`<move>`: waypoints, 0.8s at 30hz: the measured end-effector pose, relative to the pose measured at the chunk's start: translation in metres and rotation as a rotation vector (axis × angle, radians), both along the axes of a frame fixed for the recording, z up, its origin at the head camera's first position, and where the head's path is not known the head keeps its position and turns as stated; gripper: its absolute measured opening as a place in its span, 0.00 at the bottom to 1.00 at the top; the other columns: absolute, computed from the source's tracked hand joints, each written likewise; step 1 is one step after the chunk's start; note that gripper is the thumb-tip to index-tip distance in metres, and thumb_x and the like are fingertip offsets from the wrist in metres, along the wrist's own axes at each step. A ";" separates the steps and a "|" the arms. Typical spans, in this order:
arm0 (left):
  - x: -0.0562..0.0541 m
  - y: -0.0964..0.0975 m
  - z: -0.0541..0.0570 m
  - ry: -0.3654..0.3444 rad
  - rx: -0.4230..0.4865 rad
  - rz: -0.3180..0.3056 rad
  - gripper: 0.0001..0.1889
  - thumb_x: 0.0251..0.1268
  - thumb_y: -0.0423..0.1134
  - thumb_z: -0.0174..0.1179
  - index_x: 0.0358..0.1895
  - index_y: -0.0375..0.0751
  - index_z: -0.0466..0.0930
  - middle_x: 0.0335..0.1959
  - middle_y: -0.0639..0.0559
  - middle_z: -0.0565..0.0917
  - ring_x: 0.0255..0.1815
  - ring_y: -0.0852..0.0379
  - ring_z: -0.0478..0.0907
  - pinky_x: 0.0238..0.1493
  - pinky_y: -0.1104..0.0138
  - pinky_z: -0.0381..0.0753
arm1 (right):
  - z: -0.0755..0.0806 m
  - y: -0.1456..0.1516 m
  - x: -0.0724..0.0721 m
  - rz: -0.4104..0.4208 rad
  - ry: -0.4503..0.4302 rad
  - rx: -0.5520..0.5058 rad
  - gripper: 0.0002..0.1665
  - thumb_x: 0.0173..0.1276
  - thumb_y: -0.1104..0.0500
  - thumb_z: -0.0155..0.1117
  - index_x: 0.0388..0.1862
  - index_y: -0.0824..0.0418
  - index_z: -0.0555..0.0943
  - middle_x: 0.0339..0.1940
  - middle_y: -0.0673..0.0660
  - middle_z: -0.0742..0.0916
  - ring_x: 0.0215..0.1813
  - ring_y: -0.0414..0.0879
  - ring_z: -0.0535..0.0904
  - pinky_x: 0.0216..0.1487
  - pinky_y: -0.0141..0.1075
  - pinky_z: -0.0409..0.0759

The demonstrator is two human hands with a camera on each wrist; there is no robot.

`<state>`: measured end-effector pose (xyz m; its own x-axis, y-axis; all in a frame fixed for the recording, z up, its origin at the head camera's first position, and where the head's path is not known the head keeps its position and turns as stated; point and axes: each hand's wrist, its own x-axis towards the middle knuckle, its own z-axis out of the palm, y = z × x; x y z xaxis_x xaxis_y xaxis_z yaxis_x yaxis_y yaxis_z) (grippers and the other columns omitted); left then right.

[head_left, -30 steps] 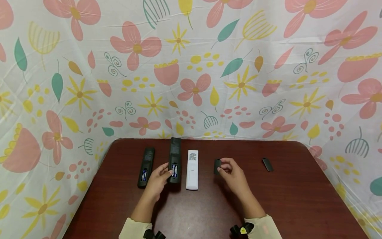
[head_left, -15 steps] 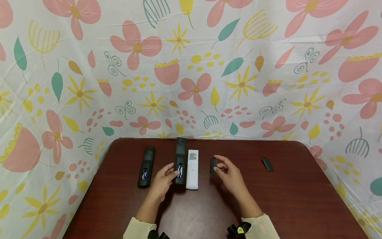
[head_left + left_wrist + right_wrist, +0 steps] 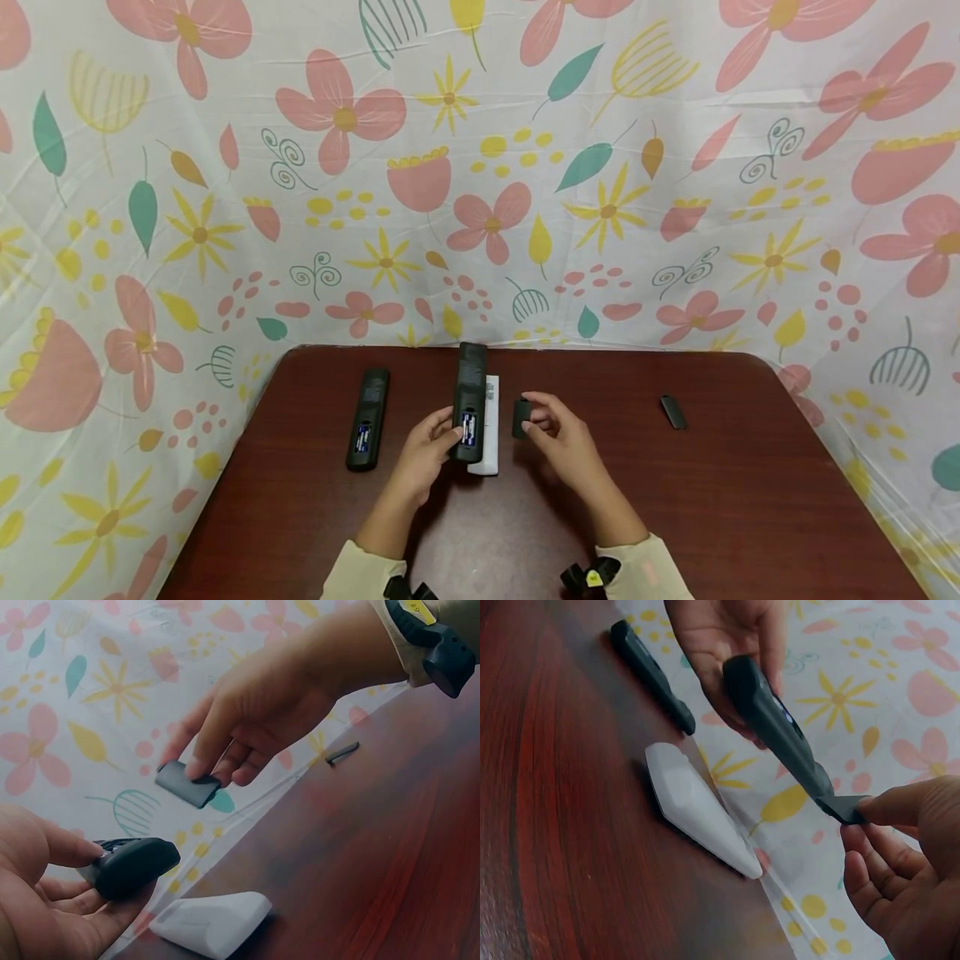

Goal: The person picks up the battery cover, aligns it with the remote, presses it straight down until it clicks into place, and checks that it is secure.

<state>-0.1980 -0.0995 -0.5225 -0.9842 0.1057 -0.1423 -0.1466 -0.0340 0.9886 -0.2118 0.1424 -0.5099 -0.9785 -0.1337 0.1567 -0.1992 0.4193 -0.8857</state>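
Note:
My left hand (image 3: 422,457) grips a black remote control (image 3: 471,383) by its lower left side, back facing up. Its battery compartment is uncovered, and blue-and-silver batteries (image 3: 468,429) lie inside. Between thumb and fingers, my right hand (image 3: 564,437) pinches a small dark battery cover (image 3: 521,419), just right of that remote and apart from it in the head view. A white remote (image 3: 491,454) lies on the table, partly hidden under the held one. In the left wrist view, the cover (image 3: 187,784) hangs above and beyond the black remote's rounded end (image 3: 139,866).
Another black remote (image 3: 369,408) lies at the left, its batteries exposed. A second dark battery cover (image 3: 672,412) lies on the right part of the brown table (image 3: 720,500). A flower-print cloth (image 3: 480,167) hangs behind the table's far edge.
My left hand has carried the black remote to the right, now over the white remote. My right hand has brought the battery cover left, so the two are closer together.

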 end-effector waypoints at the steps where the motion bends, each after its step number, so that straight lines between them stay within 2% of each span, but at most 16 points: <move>1: 0.000 0.001 0.001 0.003 0.008 -0.003 0.29 0.75 0.36 0.55 0.74 0.31 0.63 0.63 0.33 0.78 0.52 0.55 0.82 0.53 0.64 0.80 | 0.000 -0.001 0.000 0.007 0.004 -0.007 0.25 0.71 0.61 0.67 0.66 0.49 0.78 0.42 0.52 0.88 0.47 0.45 0.84 0.49 0.34 0.81; 10: -0.002 0.009 0.003 -0.004 0.036 -0.021 0.29 0.75 0.37 0.56 0.75 0.34 0.63 0.65 0.34 0.78 0.56 0.53 0.81 0.56 0.61 0.81 | 0.001 -0.009 0.001 0.050 0.046 -0.053 0.24 0.71 0.61 0.67 0.64 0.47 0.78 0.40 0.52 0.87 0.43 0.42 0.83 0.47 0.33 0.81; 17: -0.003 0.013 0.000 0.009 0.061 -0.037 0.29 0.75 0.37 0.56 0.75 0.32 0.63 0.65 0.33 0.77 0.58 0.52 0.81 0.59 0.58 0.80 | 0.002 -0.015 0.002 0.073 0.031 -0.098 0.23 0.72 0.59 0.66 0.65 0.49 0.78 0.40 0.53 0.87 0.41 0.42 0.81 0.47 0.33 0.80; 24: -0.002 0.017 -0.001 -0.008 0.065 -0.053 0.30 0.75 0.38 0.56 0.76 0.34 0.61 0.69 0.34 0.74 0.64 0.48 0.77 0.62 0.55 0.79 | 0.003 -0.020 0.005 0.074 0.031 -0.129 0.23 0.72 0.59 0.66 0.64 0.49 0.78 0.39 0.54 0.88 0.40 0.41 0.81 0.46 0.33 0.79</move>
<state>-0.2001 -0.0828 -0.5231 -0.9758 0.1668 -0.1411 -0.1576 -0.0901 0.9834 -0.2071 0.1223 -0.5067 -0.9613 -0.1817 0.2073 -0.2533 0.2859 -0.9242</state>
